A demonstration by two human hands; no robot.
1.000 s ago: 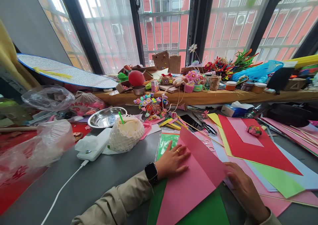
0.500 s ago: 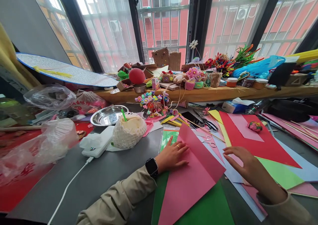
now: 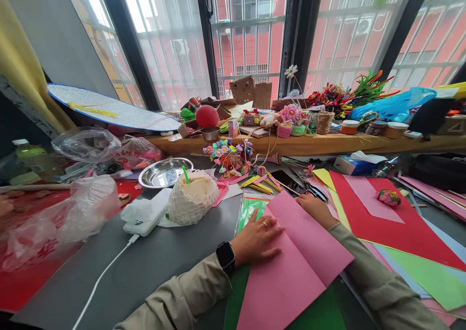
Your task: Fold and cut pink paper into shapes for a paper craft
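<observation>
A creased sheet of pink paper (image 3: 280,286) lies partly raised along its fold, over green sheets (image 3: 320,315). My left hand (image 3: 257,241) rests on its left part with fingers spread; it wears a ring and a watch (image 3: 225,255). Beyond the paper's right edge, my right hand (image 3: 317,210) is lowered with its fingers curled. Its back and the paper hide the fingertips, so anything held does not show. Black-handled scissors (image 3: 316,190) lie just behind that hand, near a dark phone (image 3: 286,180). The white-handled scissors seen earlier are out of sight.
To the right lie red paper (image 3: 367,213) and light green paper (image 3: 422,272). A netted fruit with a straw (image 3: 192,199), a steel plate (image 3: 163,173) and a white device (image 3: 147,223) with a cable stand left. Craft flowers (image 3: 227,155) sit before the crowded sill (image 3: 225,144).
My right hand has moved forward and left, past the pink paper to where the white scissors lay. Its fingers have curled. My left hand stays on the paper; the view has shifted slightly.
</observation>
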